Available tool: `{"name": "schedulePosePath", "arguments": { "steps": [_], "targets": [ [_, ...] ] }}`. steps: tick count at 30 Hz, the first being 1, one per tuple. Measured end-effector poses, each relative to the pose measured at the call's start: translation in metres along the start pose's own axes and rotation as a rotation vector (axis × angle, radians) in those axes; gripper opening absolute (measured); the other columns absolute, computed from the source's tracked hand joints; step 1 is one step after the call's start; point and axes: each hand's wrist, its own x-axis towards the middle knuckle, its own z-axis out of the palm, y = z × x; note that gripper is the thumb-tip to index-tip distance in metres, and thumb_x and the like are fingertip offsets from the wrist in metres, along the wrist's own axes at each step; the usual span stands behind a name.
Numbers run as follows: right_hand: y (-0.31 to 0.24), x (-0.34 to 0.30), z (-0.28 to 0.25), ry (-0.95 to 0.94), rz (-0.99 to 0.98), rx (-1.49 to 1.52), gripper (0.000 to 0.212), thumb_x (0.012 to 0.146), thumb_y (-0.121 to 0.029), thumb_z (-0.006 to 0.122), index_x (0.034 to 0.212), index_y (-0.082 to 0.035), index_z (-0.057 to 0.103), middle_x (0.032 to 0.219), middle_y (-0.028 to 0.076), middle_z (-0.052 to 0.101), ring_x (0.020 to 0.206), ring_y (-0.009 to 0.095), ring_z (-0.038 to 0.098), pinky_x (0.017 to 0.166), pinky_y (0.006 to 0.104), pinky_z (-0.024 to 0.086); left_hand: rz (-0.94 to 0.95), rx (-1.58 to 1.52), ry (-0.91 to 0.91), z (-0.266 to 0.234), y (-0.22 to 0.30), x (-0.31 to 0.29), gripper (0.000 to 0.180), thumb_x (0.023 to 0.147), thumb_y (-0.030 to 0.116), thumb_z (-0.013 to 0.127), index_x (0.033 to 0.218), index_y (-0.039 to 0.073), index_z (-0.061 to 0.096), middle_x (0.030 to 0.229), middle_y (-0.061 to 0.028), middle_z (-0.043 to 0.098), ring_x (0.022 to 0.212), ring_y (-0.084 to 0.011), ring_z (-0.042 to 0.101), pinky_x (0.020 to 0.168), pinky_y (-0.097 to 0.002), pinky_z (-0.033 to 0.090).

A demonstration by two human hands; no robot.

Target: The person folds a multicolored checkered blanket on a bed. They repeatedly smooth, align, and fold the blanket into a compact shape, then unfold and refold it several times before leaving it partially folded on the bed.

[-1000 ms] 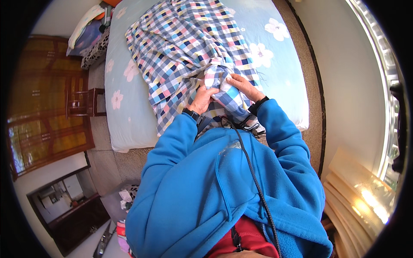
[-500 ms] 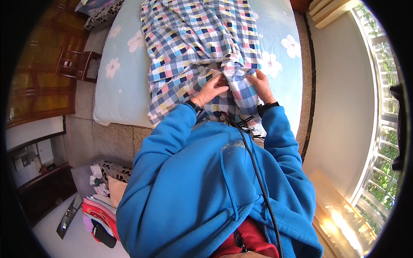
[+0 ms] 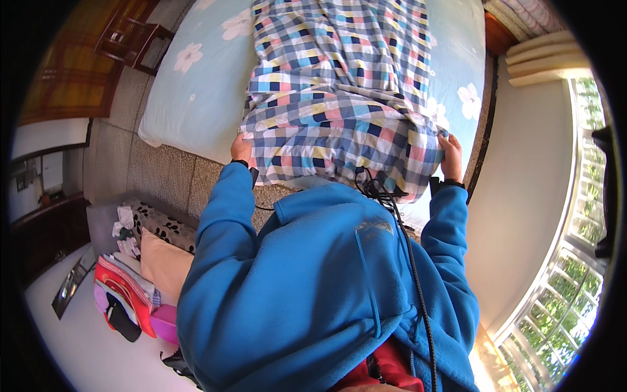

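Spreading across most of the far half of the scene is a bed (image 3: 196, 98) with a pale blue sheet printed with white flowers, and on it lies a large checked cloth (image 3: 339, 85) in blue, pink, yellow and white squares, reaching from the far end of the bed to its near edge. The near hem of the cloth hangs over that edge, just in front of the person's blue fleece top (image 3: 313, 287), which fills the near middle of the view. A black cable (image 3: 398, 222) runs down the front of the top from a tangle close to the cloth's hem. The left hand (image 3: 240, 149) grips the cloth at its near left corner, fingers closed on the fabric; the right hand (image 3: 452, 157) grips the near right corner in the same way, so the hem is held stretched between the two. Both hands sit at the bed's near edge, well apart from each other. To the right, a plain wall (image 3: 529, 196) runs beside the bed, and a barred window (image 3: 581, 261) stands at the far right with green leaves behind it. To the near left, on the floor, lies a loose heap of clothes (image 3: 130, 287) in red, pink and spotted fabric; whether a bag or box holds them cannot be told. At the far left stands a dark wooden chair (image 3: 130, 39).
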Motion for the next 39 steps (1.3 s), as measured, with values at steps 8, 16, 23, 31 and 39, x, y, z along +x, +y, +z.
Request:
{"name": "schedulePosePath", "arguments": {
  "steps": [8, 16, 23, 31, 39],
  "targets": [
    [0.043, 0.032, -0.006, 0.047, 0.089, -0.412, 0.028, 0.092, -0.020, 0.062, 0.109, 0.002, 0.064, 0.094, 0.003, 0.067, 0.081, 0.011, 0.060, 0.073, 0.0248, 0.046, -0.323, -0.391, -0.020, 0.008, -0.018, 0.010, 0.066, 0.071, 0.033, 0.078, 0.118, -0.007, 0.055, 0.113, -0.0269, 0.063, 0.104, -0.0405, 0.062, 0.082, -0.0473, 0.051],
    [0.008, 0.035, 0.060, 0.102, -0.576, -1.191, 0.028, 0.087, -0.014, 0.061, 0.113, -0.003, 0.065, 0.102, 0.018, 0.070, 0.097, 0.034, 0.067, 0.086, 0.0382, 0.052, -0.351, -0.831, -0.343, -0.038, 0.020, -0.035, 0.050, 0.079, 0.031, 0.077, 0.115, -0.001, 0.062, 0.101, -0.0076, 0.066, 0.086, -0.0186, 0.062, 0.068, -0.0355, 0.052],
    [0.000, 0.013, 0.291, -0.607, -0.140, -0.543, 0.043, 0.086, -0.019, 0.071, 0.125, -0.006, 0.058, 0.109, 0.009, 0.068, 0.082, 0.015, 0.066, 0.071, 0.0295, 0.052, 0.163, -0.659, -0.281, -0.070, 0.091, -0.096, 0.048, 0.079, 0.021, 0.074, 0.117, -0.003, 0.058, 0.103, -0.0192, 0.068, 0.096, -0.0302, 0.064, 0.084, -0.0376, 0.050],
    [-0.005, -0.057, 0.450, -1.193, -0.696, -0.910, 0.038, 0.079, -0.023, 0.072, 0.111, -0.003, 0.064, 0.109, 0.018, 0.064, 0.099, 0.036, 0.061, 0.084, 0.0384, 0.050, 0.370, -0.410, -0.314, -0.082, 0.111, -0.112, 0.046, 0.080, 0.026, 0.070, 0.115, -0.002, 0.059, 0.101, -0.0250, 0.065, 0.096, -0.0430, 0.061, 0.083, -0.0437, 0.048],
    [0.014, -0.034, 0.428, -1.262, -0.388, -0.892, 0.023, 0.079, -0.017, 0.069, 0.095, -0.002, 0.070, 0.084, 0.015, 0.067, 0.077, 0.032, 0.064, 0.076, 0.0396, 0.051, 0.359, -0.329, -0.414, -0.072, 0.106, -0.127, 0.056, 0.081, 0.028, 0.068, 0.128, 0.005, 0.051, 0.104, -0.0300, 0.060, 0.098, -0.0455, 0.058, 0.085, -0.0466, 0.048]
  ]
}}
